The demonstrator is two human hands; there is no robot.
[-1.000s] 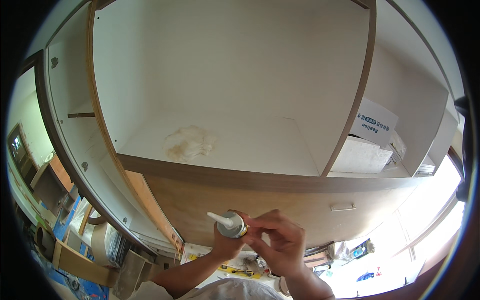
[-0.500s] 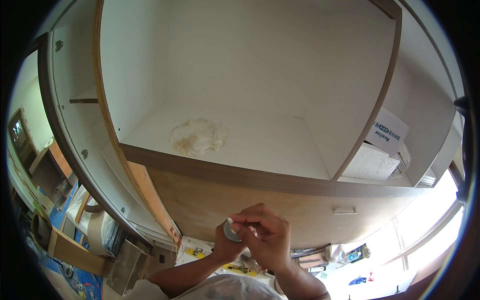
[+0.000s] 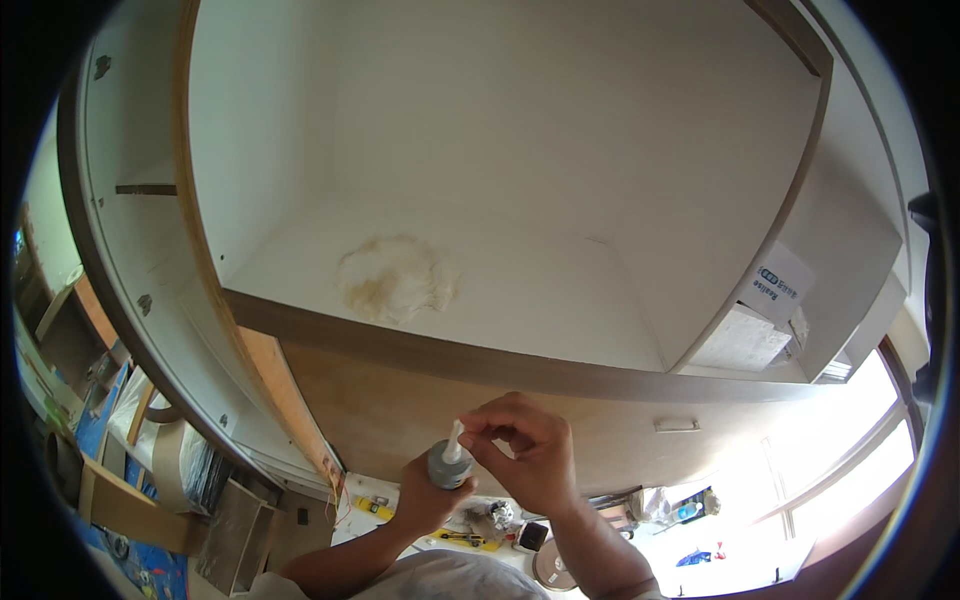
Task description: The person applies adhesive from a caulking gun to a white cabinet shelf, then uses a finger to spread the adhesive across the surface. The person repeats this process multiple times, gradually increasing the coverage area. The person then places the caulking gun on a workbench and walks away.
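My left hand (image 3: 421, 503) is wrapped round a grey bottle (image 3: 450, 474) whose round top faces up toward me. A white tapered nozzle (image 3: 456, 442) rises from the middle of that top. Over the bottle, my right hand (image 3: 525, 450) is bent, with thumb and forefinger drawn together at the nozzle tip. They appear to pinch the tip; its very end is partly hidden by the fingers. Both hands are in front of the wooden panel below the cabinet edge.
An open white cabinet (image 3: 480, 120) fills the upper view, with a crumpled, stained off-white patch (image 3: 400, 278) on its floor. A white box (image 3: 742, 335) sits in the right compartment. Below lie tools and a yellow level (image 3: 375, 508). Loose boards (image 3: 135, 505) lean at left.
The bottle and its nozzle have come into fuller view as my left hand moved left and down. My right hand has stayed close to the nozzle, fingers at its tip. The view has shifted slightly.
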